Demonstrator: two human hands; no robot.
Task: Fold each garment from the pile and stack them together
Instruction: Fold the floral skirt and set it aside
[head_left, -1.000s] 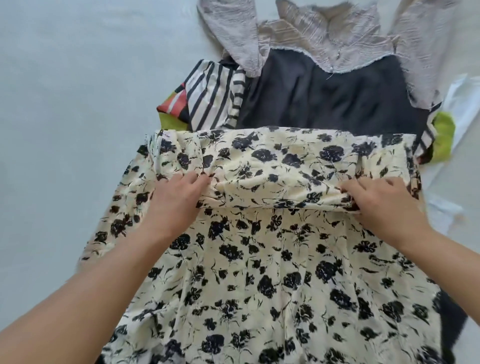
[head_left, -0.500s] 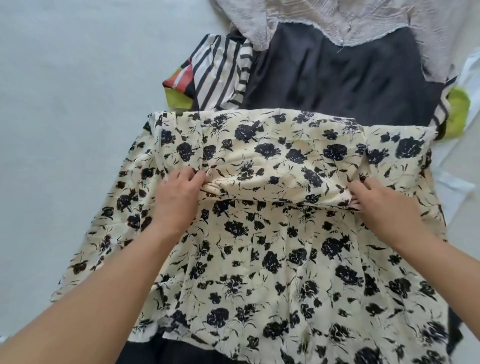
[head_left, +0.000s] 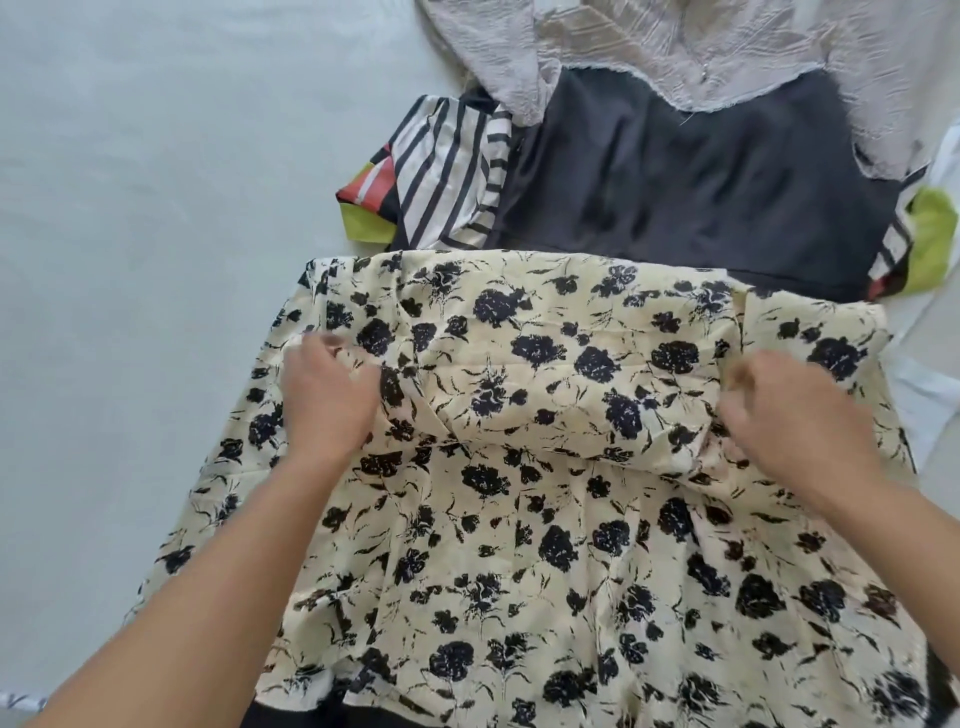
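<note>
I have my left hand (head_left: 324, 397) and right hand (head_left: 795, 410) each pinching the folded-over top band of the floral dress (head_left: 519, 519) spread before me over the pile, and it looks thin, limp and slippery, best taken at the fold's corners.

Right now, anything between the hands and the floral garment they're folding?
Nothing visible. The left hand and right hand both rest directly on the cream floral garment, at either end of its folded-over top band. The black garment and striped piece lie beyond the fold, not in the way.
</note>
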